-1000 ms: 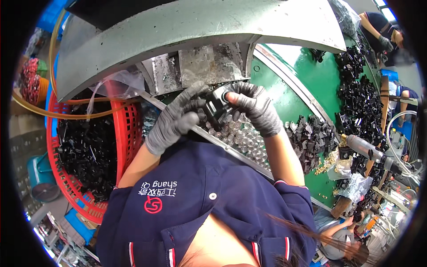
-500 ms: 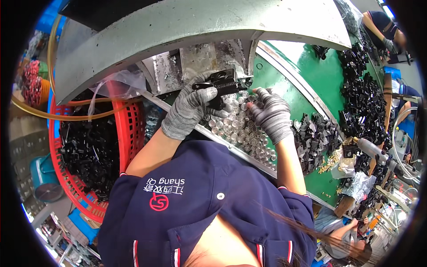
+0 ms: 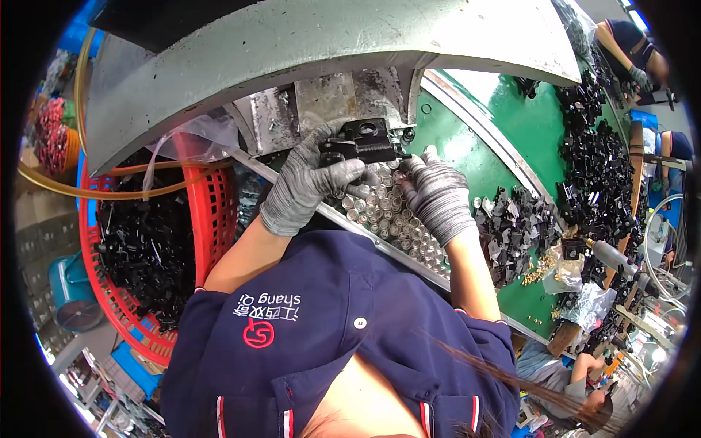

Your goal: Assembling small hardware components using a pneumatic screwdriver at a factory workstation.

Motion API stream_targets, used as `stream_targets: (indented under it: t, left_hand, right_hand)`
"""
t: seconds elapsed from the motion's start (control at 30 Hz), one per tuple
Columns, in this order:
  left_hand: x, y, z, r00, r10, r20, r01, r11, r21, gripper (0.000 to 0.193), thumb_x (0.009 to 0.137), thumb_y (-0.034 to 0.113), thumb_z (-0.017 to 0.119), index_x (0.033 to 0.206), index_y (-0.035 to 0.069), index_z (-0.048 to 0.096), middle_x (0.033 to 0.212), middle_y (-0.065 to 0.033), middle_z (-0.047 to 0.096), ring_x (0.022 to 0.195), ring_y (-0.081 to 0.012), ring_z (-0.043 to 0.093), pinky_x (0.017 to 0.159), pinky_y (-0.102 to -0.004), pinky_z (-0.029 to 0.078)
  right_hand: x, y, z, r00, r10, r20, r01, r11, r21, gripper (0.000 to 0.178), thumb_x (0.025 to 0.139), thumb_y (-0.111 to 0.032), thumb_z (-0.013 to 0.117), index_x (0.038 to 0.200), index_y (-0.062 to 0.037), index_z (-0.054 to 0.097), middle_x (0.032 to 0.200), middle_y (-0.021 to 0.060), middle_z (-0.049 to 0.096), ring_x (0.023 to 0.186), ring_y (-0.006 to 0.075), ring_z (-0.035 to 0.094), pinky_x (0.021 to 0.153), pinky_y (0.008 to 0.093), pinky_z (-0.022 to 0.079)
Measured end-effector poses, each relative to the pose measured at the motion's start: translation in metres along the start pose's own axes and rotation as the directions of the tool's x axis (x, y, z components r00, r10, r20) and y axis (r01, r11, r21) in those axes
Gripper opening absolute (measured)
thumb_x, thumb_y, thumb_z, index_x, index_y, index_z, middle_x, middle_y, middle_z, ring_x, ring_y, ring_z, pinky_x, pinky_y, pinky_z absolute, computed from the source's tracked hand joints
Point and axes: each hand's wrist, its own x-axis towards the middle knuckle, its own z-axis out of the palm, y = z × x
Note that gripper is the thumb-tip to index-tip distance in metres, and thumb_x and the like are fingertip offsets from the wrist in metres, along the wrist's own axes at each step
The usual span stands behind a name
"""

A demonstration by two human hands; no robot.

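Note:
My left hand [image 3: 303,175], in a grey knitted glove, is closed around a black metal block [image 3: 371,141] with a round hole in its upper face. It holds the block above a spread of small clear-and-silver round caps [image 3: 383,208]. At the block's right end is my gloved right hand [image 3: 438,191], its fingers curled inward and close together. Whatever lies between those fingertips is too small or hidden to make out. Small black rings [image 3: 407,135] lie just beyond the block's right end.
A grey machine housing [image 3: 328,44] arches over the work spot. At left stands a red basket [image 3: 204,219] of black parts. The green tabletop [image 3: 467,124] carries black metal pieces [image 3: 595,160], brass bits [image 3: 540,269] and a powered driver [image 3: 610,252]. Other people work at right.
My left hand has turned the block so its holed face shows more broadly. My right hand has moved slightly left and down, in to the block's right end.

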Motion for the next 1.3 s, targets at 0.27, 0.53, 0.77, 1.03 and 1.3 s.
stream_targets:
  t: [0.27,0.53,0.77,1.03,1.3]
  left_hand:
    - [0.009,0.004,-0.010,0.983,-0.139,0.122,0.169,0.944,-0.284,0.048,0.087,0.016,0.062,0.128,-0.003,0.047,0.104,-0.0158,0.063,0.082,-0.0241,0.067,0.065,-0.0335,0.061]
    - [0.004,0.001,-0.004,0.996,-0.087,0.005,0.087,0.986,-0.143,0.045,0.086,0.012,0.063,0.127,0.000,0.048,0.101,-0.0145,0.064,0.084,-0.0239,0.067,0.065,-0.0324,0.060]
    - [0.001,-0.005,0.007,0.989,0.117,-0.091,-0.105,0.986,0.129,0.057,0.077,0.000,0.070,0.128,0.002,0.045,0.112,-0.0113,0.058,0.094,-0.0198,0.063,0.081,-0.0293,0.055]
    - [0.000,-0.008,-0.011,0.947,0.268,-0.174,-0.186,0.906,0.381,0.066,0.073,0.000,0.073,0.132,0.005,0.043,0.120,-0.0088,0.055,0.111,-0.0170,0.054,0.094,-0.0286,0.046]
    - [-0.005,-0.012,-0.015,0.861,0.504,0.074,-0.353,0.485,0.800,0.074,0.068,0.002,0.076,0.133,0.006,0.041,0.113,-0.0119,0.059,0.102,-0.0198,0.061,0.087,-0.0312,0.050]
  right_hand:
    - [0.004,0.000,0.004,0.999,0.010,0.050,-0.008,0.999,-0.033,0.018,0.079,-0.018,0.062,0.093,-0.0069,0.062,0.096,0.0207,0.059,0.078,0.0356,0.062,0.069,0.0431,0.051]
    - [-0.013,0.017,0.028,0.966,0.143,-0.214,-0.037,0.900,0.434,0.012,0.077,-0.009,0.063,0.089,-0.0051,0.062,0.085,0.0174,0.062,0.073,0.0323,0.062,0.068,0.0407,0.050]
    - [-0.019,0.013,0.017,0.918,0.300,-0.259,-0.021,0.688,0.725,0.013,0.077,-0.014,0.066,0.088,-0.0072,0.064,0.087,0.0124,0.061,0.072,0.0310,0.060,0.070,0.0437,0.049]
    - [-0.006,0.004,-0.002,0.992,-0.125,-0.024,0.126,0.986,0.107,0.018,0.077,-0.004,0.066,0.095,-0.0078,0.068,0.087,0.0113,0.063,0.075,0.0273,0.063,0.067,0.0317,0.050]
    - [-0.004,-0.001,-0.019,0.957,0.167,-0.237,0.122,0.512,0.850,0.015,0.073,-0.012,0.073,0.087,-0.0073,0.070,0.099,0.0101,0.062,0.079,0.0251,0.062,0.073,0.0349,0.050]
